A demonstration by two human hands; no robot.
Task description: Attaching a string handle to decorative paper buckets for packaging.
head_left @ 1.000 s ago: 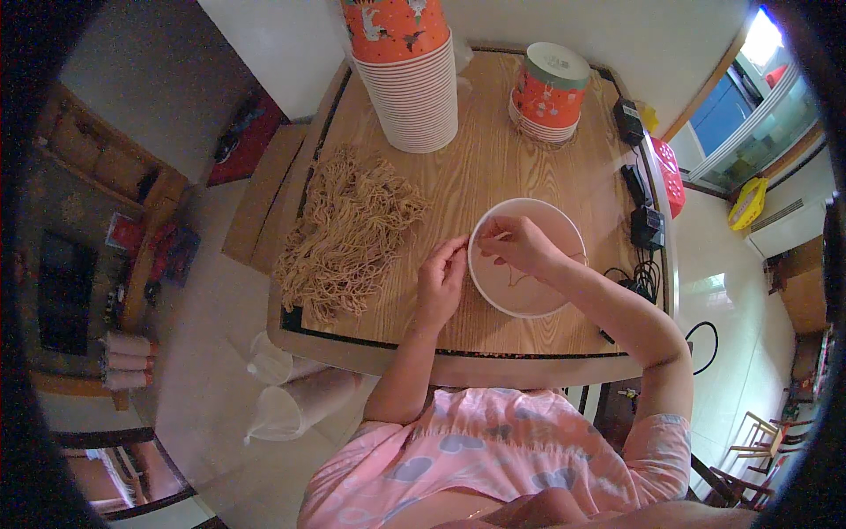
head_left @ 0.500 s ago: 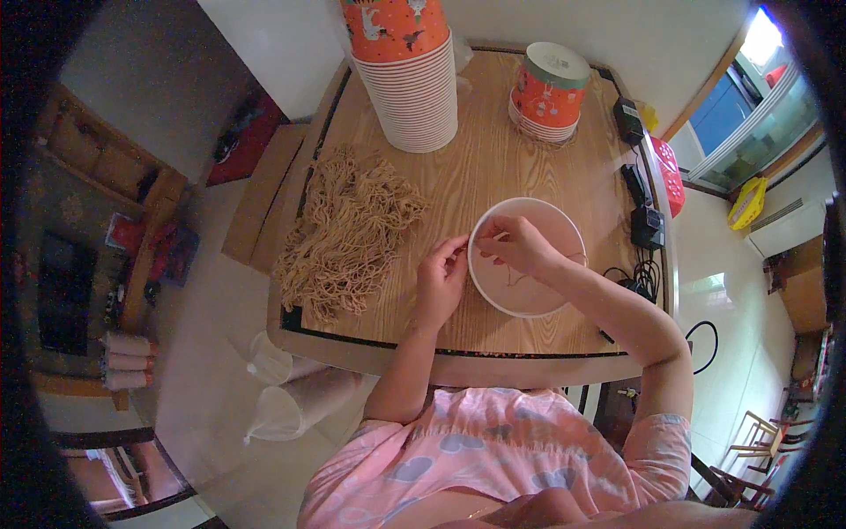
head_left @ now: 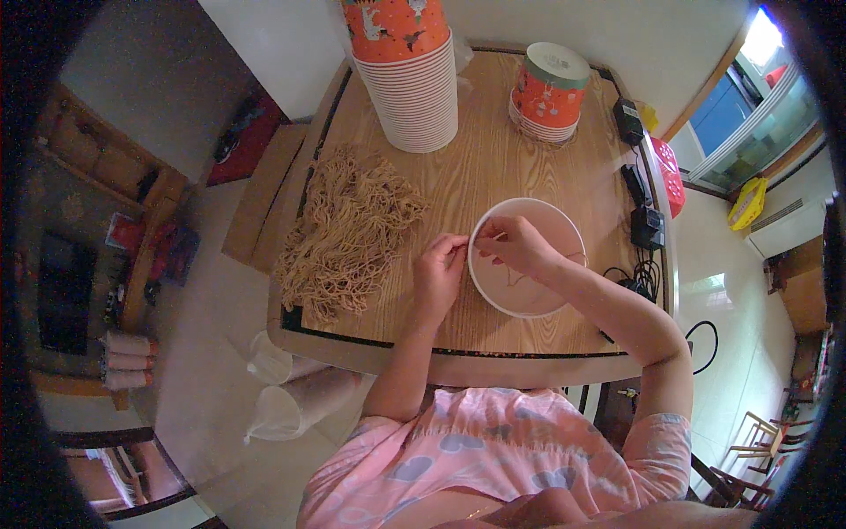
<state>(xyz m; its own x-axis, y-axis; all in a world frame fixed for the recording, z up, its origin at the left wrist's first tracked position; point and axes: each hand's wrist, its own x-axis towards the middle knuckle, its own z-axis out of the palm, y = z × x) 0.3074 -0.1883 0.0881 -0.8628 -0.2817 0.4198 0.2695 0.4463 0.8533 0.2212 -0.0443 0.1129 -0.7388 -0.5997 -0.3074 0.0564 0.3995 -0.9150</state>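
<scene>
A white-rimmed paper bucket [head_left: 551, 295] stands on the table in front of me, its open mouth facing up. My right hand [head_left: 520, 249] reaches over the rim into it, thumb and fingers pinched together by the left wall. Thin tan twine [head_left: 511, 275] trails from beneath those fingers inside the bucket. Against the outside of the same wall, my left hand [head_left: 441, 264] has its fingertips pressed together; what they pinch is too small to make out. To the left lies a loose, tangled heap of tan twine cords [head_left: 352, 229].
A tall stack of nested paper buckets [head_left: 410, 97] rises at the back. Upside-down orange buckets [head_left: 551, 93] stand at the back right. Black power adapters [head_left: 648, 227] and coiled cables [head_left: 643, 280] line the right edge of the wooden table [head_left: 480, 176]. Wrapped rolls [head_left: 304, 401] lie on the floor.
My left hand has shifted very slightly at the bucket's outer wall, its fingertips still close to the rim. My right hand and the bucket look almost unmoved.
</scene>
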